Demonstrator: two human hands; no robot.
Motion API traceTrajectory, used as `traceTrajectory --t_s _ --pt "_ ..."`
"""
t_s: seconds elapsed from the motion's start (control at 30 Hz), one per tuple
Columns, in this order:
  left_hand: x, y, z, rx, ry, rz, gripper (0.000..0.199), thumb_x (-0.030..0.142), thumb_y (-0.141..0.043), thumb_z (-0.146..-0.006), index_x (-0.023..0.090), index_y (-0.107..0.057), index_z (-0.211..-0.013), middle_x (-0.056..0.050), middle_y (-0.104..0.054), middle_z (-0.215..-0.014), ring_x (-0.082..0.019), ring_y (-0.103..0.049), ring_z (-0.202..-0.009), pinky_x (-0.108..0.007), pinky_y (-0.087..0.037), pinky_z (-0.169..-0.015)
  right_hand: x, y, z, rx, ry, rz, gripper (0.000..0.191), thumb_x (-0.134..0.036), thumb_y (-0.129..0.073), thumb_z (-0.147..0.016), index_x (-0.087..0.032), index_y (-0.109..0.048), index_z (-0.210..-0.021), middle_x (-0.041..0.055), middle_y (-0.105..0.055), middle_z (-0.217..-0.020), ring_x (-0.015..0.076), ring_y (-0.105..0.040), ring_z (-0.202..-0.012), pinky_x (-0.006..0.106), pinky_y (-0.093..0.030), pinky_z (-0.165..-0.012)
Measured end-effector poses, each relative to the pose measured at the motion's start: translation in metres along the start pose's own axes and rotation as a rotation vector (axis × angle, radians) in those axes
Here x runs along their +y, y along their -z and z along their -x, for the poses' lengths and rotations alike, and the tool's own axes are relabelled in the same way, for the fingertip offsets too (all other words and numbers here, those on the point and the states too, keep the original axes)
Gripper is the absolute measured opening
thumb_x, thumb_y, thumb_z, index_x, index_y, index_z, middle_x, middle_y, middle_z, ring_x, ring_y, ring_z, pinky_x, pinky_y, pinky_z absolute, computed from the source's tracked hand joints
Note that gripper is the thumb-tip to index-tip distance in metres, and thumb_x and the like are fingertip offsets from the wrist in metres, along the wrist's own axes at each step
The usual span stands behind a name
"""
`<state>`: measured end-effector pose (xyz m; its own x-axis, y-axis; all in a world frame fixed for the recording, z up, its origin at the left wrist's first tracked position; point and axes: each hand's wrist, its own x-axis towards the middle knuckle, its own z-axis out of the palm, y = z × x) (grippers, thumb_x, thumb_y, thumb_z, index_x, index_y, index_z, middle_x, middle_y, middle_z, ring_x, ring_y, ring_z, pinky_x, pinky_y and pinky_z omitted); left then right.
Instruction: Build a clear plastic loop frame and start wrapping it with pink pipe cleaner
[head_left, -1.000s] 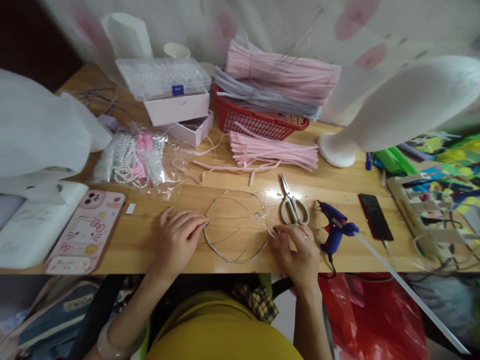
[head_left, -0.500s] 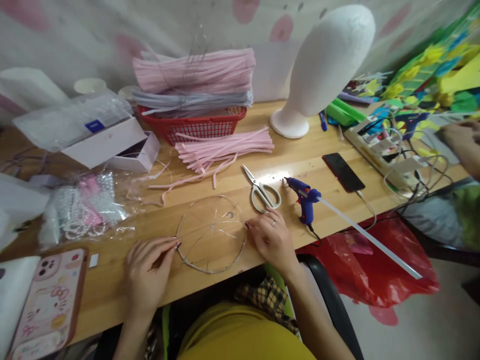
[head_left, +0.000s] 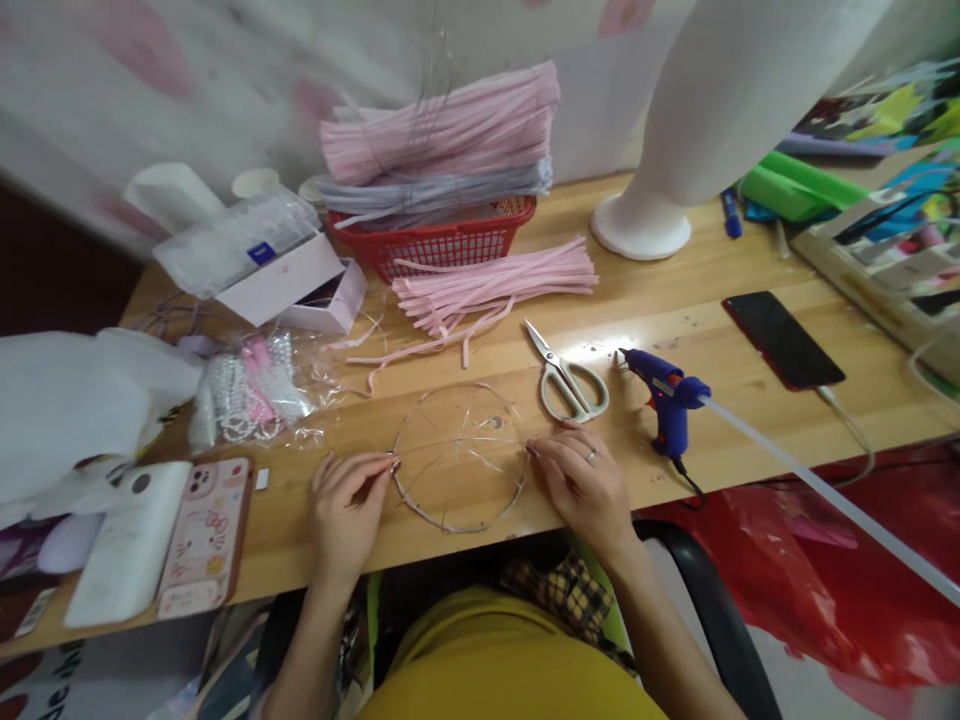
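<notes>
A thin, pale wire hoop (head_left: 450,528) with fine strands crossing its middle lies at the table's front edge. My left hand (head_left: 351,510) pinches its left side between thumb and fingertips. On the opposite side, my right hand (head_left: 581,482), a ring on one finger, grips the rim with closed fingertips. Just beyond the right hand are scissors (head_left: 571,388) with pale handles, blades pointing away. To their right stands a blue glue gun (head_left: 667,395), a long clear glue stick (head_left: 810,480) sticking out of its back.
Pink pipe cleaners (head_left: 495,285) lie before a red basket (head_left: 450,245) piled with more. A white foam head form (head_left: 645,225) stands behind. Left are a bag of beads (head_left: 259,385) and a pink phone case (head_left: 206,535); right, a black phone (head_left: 784,338) on a cable.
The view has swung to the left, so everything sits further right in it. The other person's hand at the right edge has gone out of view. Both my hands stay on the hoop.
</notes>
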<state>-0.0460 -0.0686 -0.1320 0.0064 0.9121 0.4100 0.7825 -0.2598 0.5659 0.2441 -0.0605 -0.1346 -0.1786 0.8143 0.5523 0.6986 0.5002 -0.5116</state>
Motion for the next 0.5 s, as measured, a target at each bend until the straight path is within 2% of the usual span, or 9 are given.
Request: traceTrajectory --t_s 0.2,0.5 --pt "0.0026 -0.0015 0.0008 -0.014 0.01 0.001 0.01 0.022 -0.064 -0.089 0.024 -0.072 -0.084 -0.001 -0.076 -0.087 -0.019 -0.068 -0.083 -0.042 -0.045 -0.09 0.0027 -0.0003 0.0014 -0.008 0.013 -0.004 0.02 -0.006 -0.057 -0.089 -0.021 -0.066 -0.099 0.0043 -0.072 -0.083 0.0187 -0.065 -0.078 0.045 -0.052 -0.093" --pt "0.005 -0.0038 -0.0016 -0.019 0.087 0.011 0.01 0.024 -0.062 -0.089 0.024 -0.071 -0.084 0.0 -0.076 -0.083 -0.019 -0.068 -0.079 -0.045 -0.044 -0.096 0.0037 0.0003 -0.0013 0.008 0.043 0.013 0.018 -0.008 -0.057 -0.09 -0.021 -0.067 -0.098 0.0031 -0.072 -0.08 0.0181 -0.066 -0.075 0.042 -0.054 -0.091"
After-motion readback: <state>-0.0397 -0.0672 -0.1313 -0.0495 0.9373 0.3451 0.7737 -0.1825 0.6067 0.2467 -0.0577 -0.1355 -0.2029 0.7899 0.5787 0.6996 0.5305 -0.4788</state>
